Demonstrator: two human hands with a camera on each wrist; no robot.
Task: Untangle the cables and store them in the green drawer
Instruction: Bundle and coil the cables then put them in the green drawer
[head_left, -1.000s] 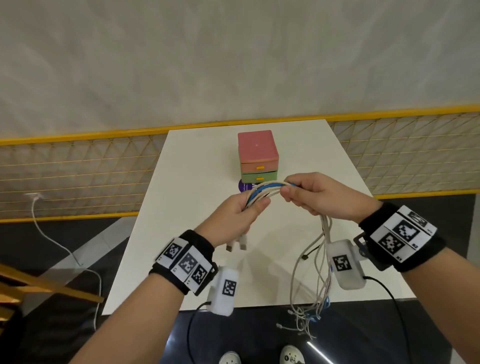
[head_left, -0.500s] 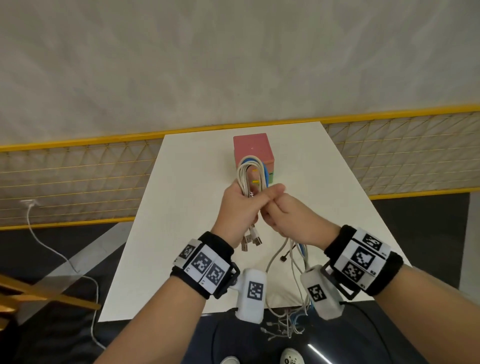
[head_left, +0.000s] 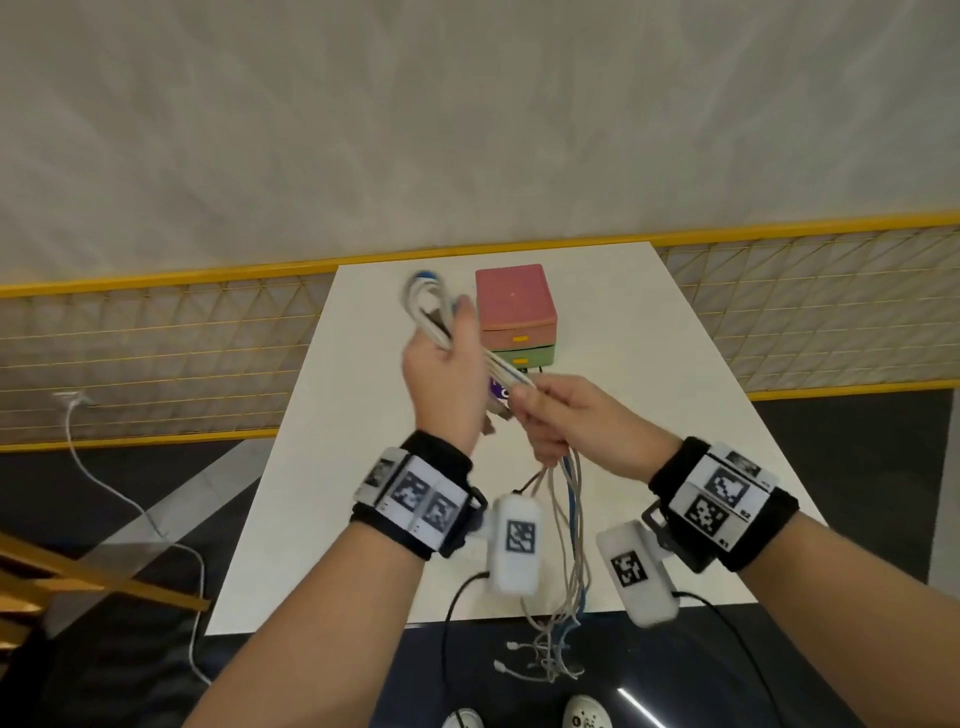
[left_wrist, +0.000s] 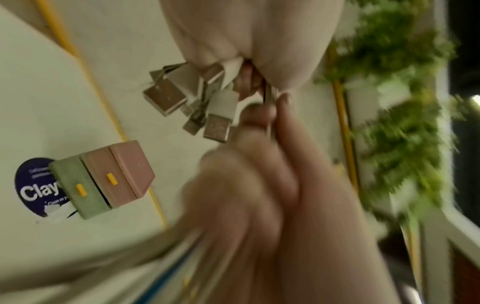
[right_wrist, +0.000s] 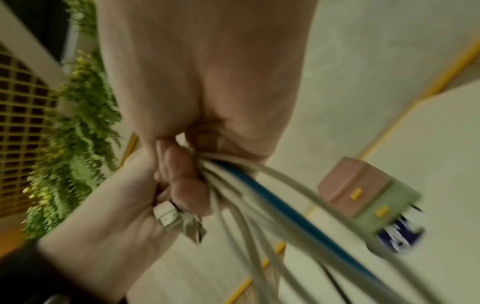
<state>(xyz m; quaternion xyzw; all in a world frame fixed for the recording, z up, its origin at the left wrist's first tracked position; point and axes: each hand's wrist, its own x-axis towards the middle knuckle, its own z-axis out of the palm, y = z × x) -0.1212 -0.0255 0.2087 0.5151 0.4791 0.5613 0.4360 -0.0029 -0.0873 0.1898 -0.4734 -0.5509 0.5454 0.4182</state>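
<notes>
Swinging the looped cables (head_left: 423, 306) leftward, my left hand (head_left: 441, 384) and right hand (head_left: 566, 421) both grip the bundle; green drawer (head_left: 524, 356) stays closed.

Black wristbands (head_left: 724, 499) bearing square black-and-white markers, white camera pods (head_left: 514, 545) with black leads, seemingly white shoes (head_left: 584, 717).

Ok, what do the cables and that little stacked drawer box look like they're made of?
The cables look rubbery or soft-plastic jacketed, mostly off-white with one blue; they droop limp from the right hand. Their USB plugs show dull metal shells. The drawer box looks like matte moulded plastic, pink above the green drawer, with yellow pull tabs; I can't rule out painted wood.
</notes>
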